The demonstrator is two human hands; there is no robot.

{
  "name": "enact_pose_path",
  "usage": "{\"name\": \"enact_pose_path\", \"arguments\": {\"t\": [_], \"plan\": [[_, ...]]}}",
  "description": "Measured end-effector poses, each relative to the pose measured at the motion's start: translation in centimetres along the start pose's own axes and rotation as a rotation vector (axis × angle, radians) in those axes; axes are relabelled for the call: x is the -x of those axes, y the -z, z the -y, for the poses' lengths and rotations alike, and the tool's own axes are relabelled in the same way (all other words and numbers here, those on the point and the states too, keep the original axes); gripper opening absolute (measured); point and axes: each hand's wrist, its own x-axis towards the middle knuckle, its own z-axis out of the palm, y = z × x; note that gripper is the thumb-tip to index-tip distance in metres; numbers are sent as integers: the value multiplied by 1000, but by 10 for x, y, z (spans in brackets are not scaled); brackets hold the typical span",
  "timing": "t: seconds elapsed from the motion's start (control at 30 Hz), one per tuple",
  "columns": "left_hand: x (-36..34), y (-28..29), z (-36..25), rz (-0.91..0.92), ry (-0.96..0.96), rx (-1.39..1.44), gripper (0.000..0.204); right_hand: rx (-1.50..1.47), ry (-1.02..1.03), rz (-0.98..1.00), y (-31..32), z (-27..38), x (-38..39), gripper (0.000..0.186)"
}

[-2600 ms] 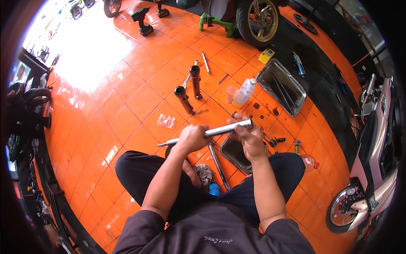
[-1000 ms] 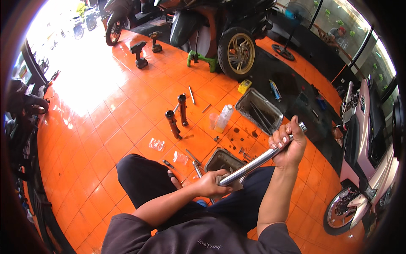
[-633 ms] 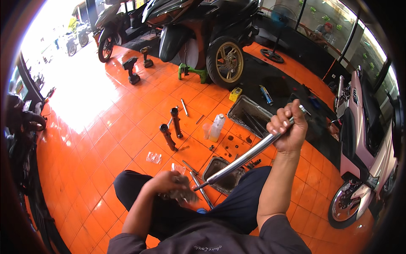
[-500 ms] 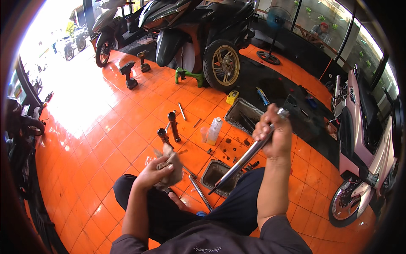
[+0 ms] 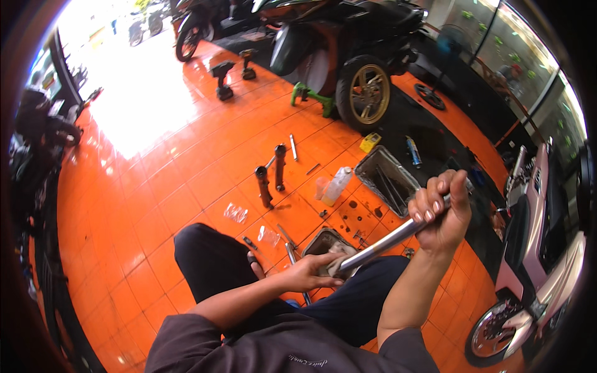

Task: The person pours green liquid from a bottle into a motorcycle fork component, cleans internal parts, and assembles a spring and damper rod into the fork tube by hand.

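Operating remotely, I clench a shiny silver metal tube (image 5: pixel 388 242) in my right hand (image 5: pixel 443 214), aslant above the dark-trousered right thigh (image 5: pixel 373 292), apparently to steady it; my left hand (image 5: pixel 311 272) grips a crumpled beige cloth (image 5: pixel 337 265) against its lower end. Two black metal cylinders (image 5: pixel 263 188) stand upright beyond, seemingly parked clear.

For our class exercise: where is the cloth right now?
In the head view, the cloth is below and right of centre, in the left hand, against the lower end of the metal tube.

Floor (image 5: pixel 137 217) passable leftward; held tube (image 5: pixel 384 244) bars middle
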Motion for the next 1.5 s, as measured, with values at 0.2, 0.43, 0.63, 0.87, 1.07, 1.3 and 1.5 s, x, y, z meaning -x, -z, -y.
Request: {"name": "enact_pose_path", "arguments": {"t": [0.2, 0.43, 0.63, 0.87, 1.07, 1.3, 1.5], "plan": [[-25, -28, -41, -279, -121, 84, 39, 2, -135, 22, -17, -55, 36, 20], [-37, 16, -66, -519, -151, 355, 28, 1040, 407, 102, 1, -88, 47, 60], [-56, 82, -123, -618, -544, 809, 27, 1272, -46, 38, -5, -142, 97, 42], [-26, 119, -148, -698, -607, 882, 30, 890, -590, 263, -8, -150, 89, 29], [-15, 184, -181, -879, -796, 608, 35, 521, -652, 333, 43, -169, 145, 16], [6, 129, -114, -570, -398, 753, 61, 809, -360, -45, 22, -169, 100, 17], [-3, 51, -67, -391, -207, -316, 80, 940, 524, 194, 17, -175, 44, 20]]}}
